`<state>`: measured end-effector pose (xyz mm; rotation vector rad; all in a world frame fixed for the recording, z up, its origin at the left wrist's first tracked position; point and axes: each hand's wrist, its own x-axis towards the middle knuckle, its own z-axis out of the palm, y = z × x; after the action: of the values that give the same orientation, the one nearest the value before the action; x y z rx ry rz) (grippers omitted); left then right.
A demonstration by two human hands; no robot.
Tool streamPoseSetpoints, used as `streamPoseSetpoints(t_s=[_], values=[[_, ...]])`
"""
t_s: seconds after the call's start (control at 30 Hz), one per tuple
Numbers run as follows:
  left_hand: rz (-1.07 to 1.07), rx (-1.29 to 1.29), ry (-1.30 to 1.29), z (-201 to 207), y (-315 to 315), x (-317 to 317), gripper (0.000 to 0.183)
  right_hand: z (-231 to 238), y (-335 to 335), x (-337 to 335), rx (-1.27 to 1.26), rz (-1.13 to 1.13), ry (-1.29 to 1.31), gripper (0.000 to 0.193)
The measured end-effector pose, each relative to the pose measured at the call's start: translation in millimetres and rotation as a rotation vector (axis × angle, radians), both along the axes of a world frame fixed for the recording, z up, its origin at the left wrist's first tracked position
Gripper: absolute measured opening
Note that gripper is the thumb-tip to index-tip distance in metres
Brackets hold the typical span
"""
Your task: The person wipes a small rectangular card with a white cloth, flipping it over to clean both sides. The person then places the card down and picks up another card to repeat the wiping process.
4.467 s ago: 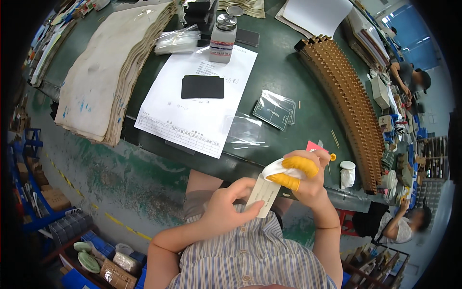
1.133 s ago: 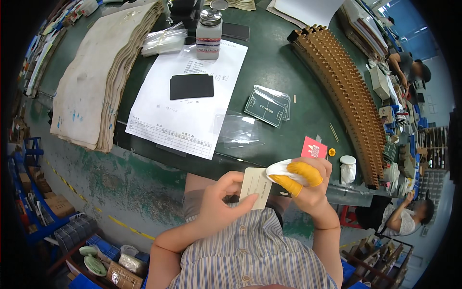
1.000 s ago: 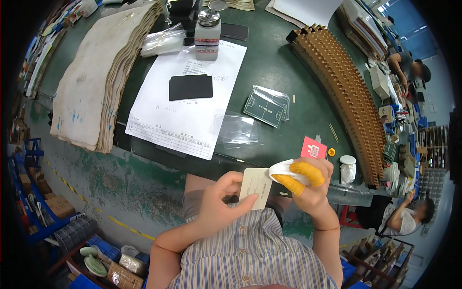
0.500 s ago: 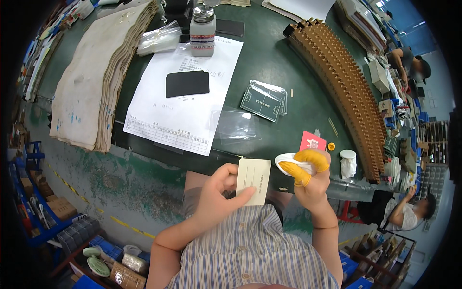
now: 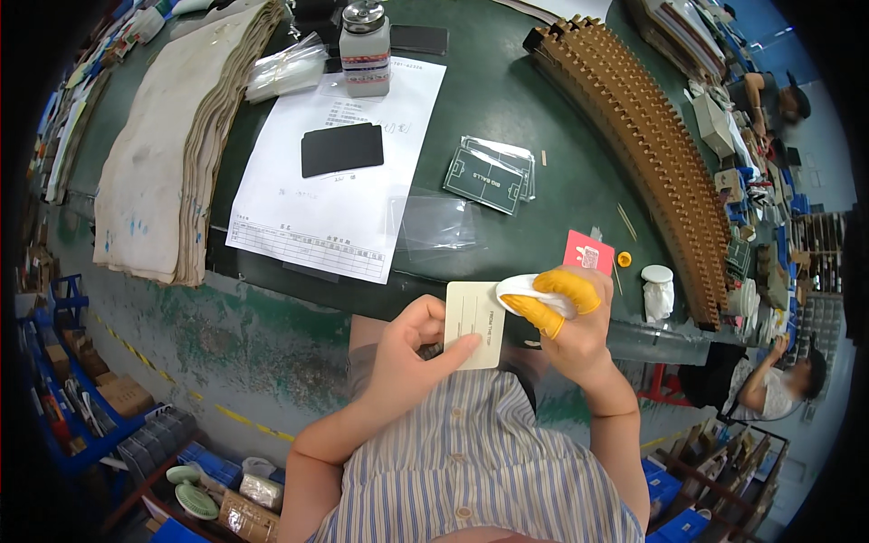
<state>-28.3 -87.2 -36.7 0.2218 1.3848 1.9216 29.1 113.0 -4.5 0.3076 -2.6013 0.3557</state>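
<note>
My left hand [image 5: 418,348] grips a cream card [image 5: 474,312] by its left and lower side, thumb on the printed face, other fingers behind it. My right hand [image 5: 579,330], with yellow covers on the thumb and a finger, pinches a folded white cloth [image 5: 522,294]. The cloth's tip reaches the card's upper right edge; whether it presses on it I cannot tell. Just beyond the right hand lies a red card [image 5: 588,252] on the green table. A small white-lidded jar [image 5: 658,291] stands to its right, near a yellow cap [image 5: 625,259].
Dark green cards [image 5: 489,176] and clear sleeves [image 5: 441,223] lie mid-table. Black cards [image 5: 342,150] rest on a printed sheet [image 5: 312,204], with a metal-topped bottle [image 5: 366,54] behind. A long slotted wooden rack [image 5: 634,154] curves along the right; stacked worn sheets [image 5: 163,136] lie left.
My right hand has moved left with the cloth, bringing it up to the card's edge. The card has risen slightly in the picture with my left hand.
</note>
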Motion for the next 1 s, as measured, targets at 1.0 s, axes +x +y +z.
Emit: streamPoseSetpoints(t_s=[1.0], values=[[0.154, 0.144, -0.157, 3, 17, -6, 0.023, -29, -7, 58, -1.133, -0.14, -0.108, 0.029]])
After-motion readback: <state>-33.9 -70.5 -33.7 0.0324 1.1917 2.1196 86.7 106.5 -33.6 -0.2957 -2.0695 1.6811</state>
